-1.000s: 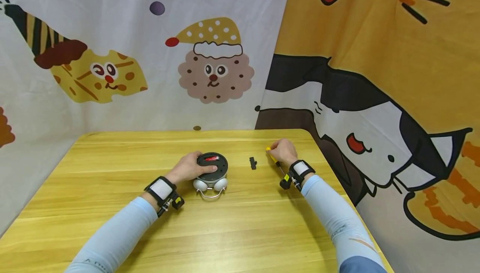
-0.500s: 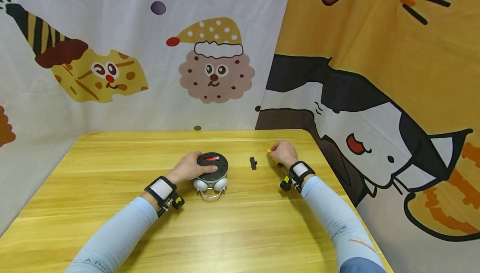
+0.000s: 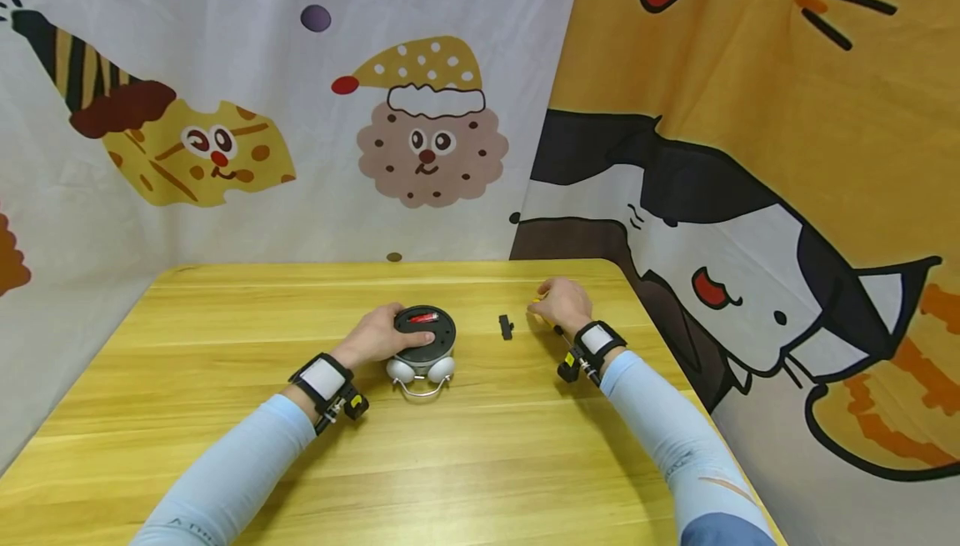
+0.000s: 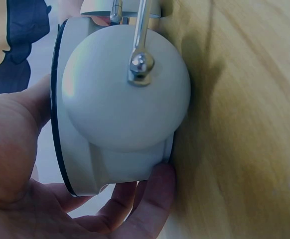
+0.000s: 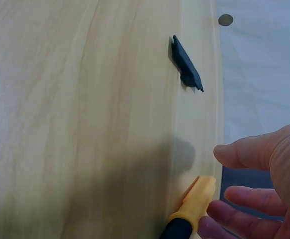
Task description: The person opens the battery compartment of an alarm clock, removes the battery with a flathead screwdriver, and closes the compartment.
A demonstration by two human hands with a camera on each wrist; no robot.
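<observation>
I'm seeing the left hand (image 3: pixel 372 336) gripping the clock (image 3: pixel 438 349), which is lying back-up on the table (image 3: pixel 457 463), while the right hand (image 3: pixel 564 303) is curling loosely, thumb not pinching the yellow screwdriver (image 5: pixel 200 196) — so a clumsy finger-bump could be sending it rolling.

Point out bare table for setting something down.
Broad bare table lies on the near side of the clock, between the left sleeve and right sleeve. Another patch lies left of the left hand, a smaller gap between clock and black piece. It is tightest around the right hand and screwdriver.
</observation>
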